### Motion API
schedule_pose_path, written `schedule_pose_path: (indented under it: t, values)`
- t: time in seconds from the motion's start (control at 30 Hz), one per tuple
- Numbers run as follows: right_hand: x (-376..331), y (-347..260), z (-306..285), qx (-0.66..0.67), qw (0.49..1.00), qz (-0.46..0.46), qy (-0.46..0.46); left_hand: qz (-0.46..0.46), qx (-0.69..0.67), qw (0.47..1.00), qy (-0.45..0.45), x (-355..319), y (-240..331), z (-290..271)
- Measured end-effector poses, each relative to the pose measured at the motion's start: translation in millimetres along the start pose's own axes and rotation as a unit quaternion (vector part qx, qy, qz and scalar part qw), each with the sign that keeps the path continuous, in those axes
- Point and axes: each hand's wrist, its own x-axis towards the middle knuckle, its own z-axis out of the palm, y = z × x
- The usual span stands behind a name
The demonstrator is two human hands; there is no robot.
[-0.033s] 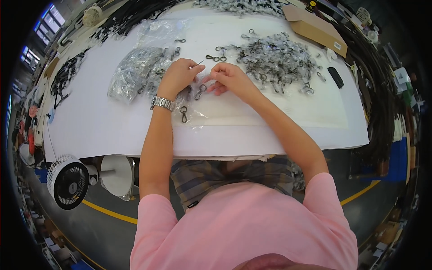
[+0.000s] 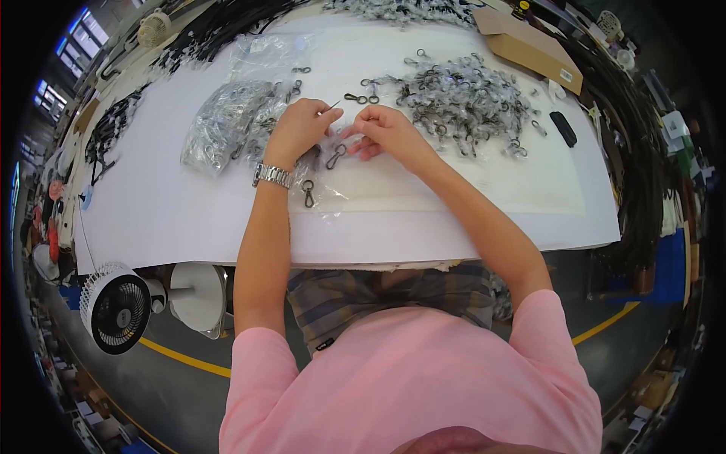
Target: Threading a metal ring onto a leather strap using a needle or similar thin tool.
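My left hand (image 2: 302, 127), with a metal watch at the wrist, is closed around a thin pointed metal tool (image 2: 334, 105) whose tip sticks out past the fingers. Facing it, my right hand (image 2: 384, 133) has thumb and forefinger pinched together; what lies between them is too small to make out. A dark metal snap hook (image 2: 336, 157) with a ring is just below the fingertips, beside clear plastic film. Nearer me lies another snap hook (image 2: 308, 194). One more snap hook (image 2: 355, 98) rests beyond the hands.
A large clear plastic bag (image 2: 219, 129) lies left of my hands. To the right is a heap of plastic-wrapped metal hooks (image 2: 469, 102). An open cardboard box (image 2: 533, 49) and a black case (image 2: 563, 129) stand farther right. A fan (image 2: 117, 310) is by the table's left front edge.
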Motion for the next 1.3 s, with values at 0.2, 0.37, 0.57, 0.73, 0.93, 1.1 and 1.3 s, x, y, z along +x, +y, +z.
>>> schedule_pose_path:
  t: [0.2,0.37,0.57,0.73,0.93,1.1,1.3]
  values:
    - [0.3,-1.8,-4.9,0.104,0.993,-0.010,0.056,0.011,-0.018,0.999,0.024,-9.4,22.8,-8.6]
    - [3.8,-1.9,-10.6,0.153,0.985,-0.018,0.076,0.038,-0.106,0.988,-0.108,-13.9,21.3,-7.6]
    - [4.0,-0.2,-14.1,0.130,0.985,-0.026,0.111,0.055,-0.163,0.981,-0.086,-9.0,25.6,-1.4]
    - [0.0,-12.6,-8.0,0.172,0.975,0.003,0.140,0.055,-0.190,0.980,-0.002,-8.4,27.7,14.3]
    - [-2.1,-4.7,-9.9,0.146,0.977,-0.011,0.153,0.056,-0.222,0.973,0.023,-13.3,37.8,16.9]
    - [-9.2,-13.4,-12.3,0.161,0.970,-0.050,0.175,0.046,-0.317,0.947,0.023,-16.0,43.3,21.2]
    - [-19.2,-19.3,1.0,0.145,0.974,-0.014,0.172,0.070,-0.210,0.971,0.092,-24.6,52.0,31.5]
